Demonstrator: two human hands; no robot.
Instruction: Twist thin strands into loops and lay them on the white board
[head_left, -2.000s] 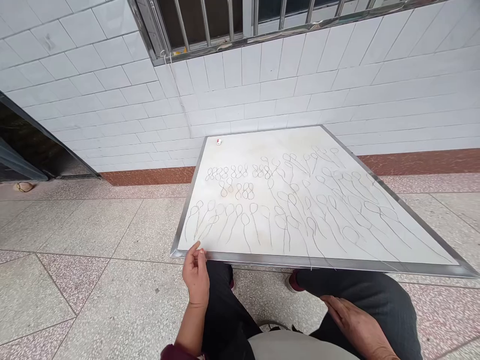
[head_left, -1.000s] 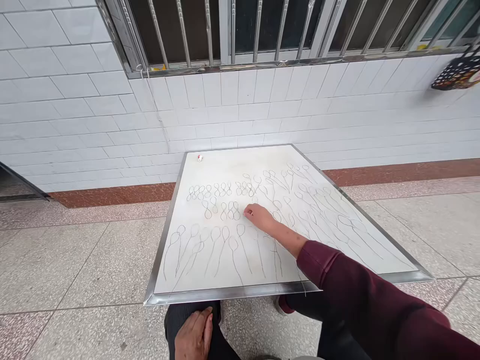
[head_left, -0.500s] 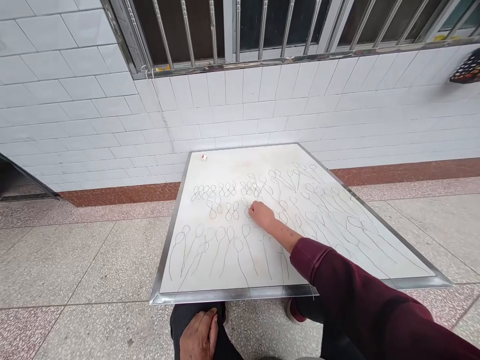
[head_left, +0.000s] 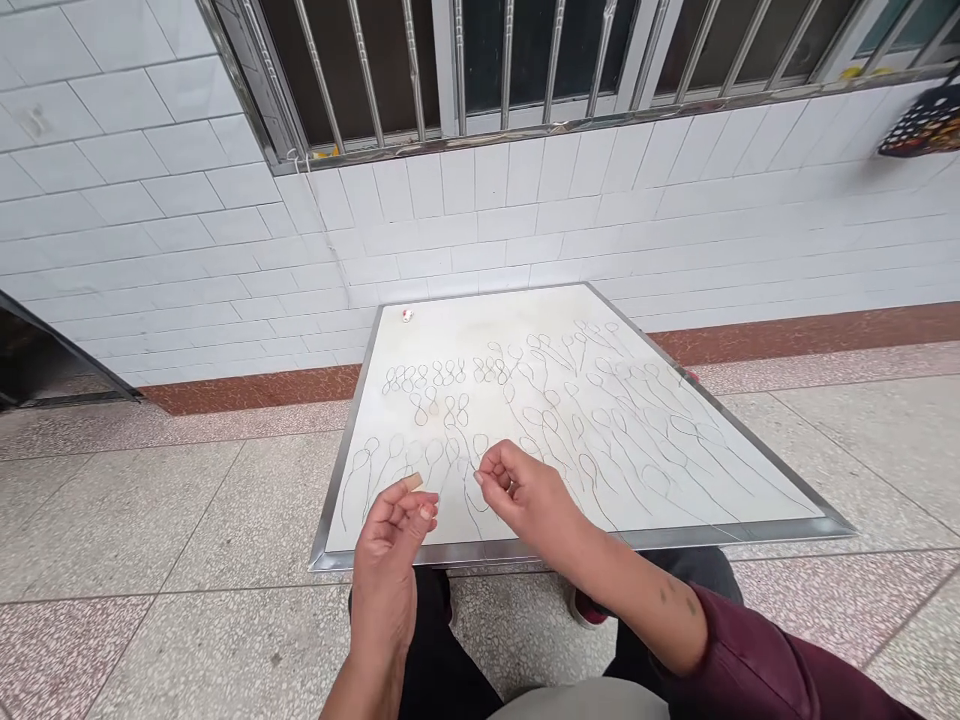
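My left hand (head_left: 391,560) is raised over the front edge of the white board (head_left: 480,310), its thumb and fingers curled together. A tan strip of tape (head_left: 412,482) wraps one of its fingers. Whether anything is between the fingertips I cannot make out. To its right, my right hand (head_left: 529,495) hovers above the board in a pinch. A thin dark wire (head_left: 466,442) runs up to its fingertips. Several figure-eight wire loops (head_left: 448,372) lie in rows on the left half. Single loops with long tails (head_left: 630,420) spread across the right side and front.
A small red-and-white object (head_left: 407,315) sits at the board's far left corner. Behind stands a white tiled wall (head_left: 465,215) with a barred window (head_left: 525,60). A patterned bag (head_left: 922,125) hangs at the right. My legs (head_left: 442,650) are under the board's metal-edged front.
My right hand has drawn back from the middle of the board toward me. My left hand has risen from my lap to meet it over the front edge.
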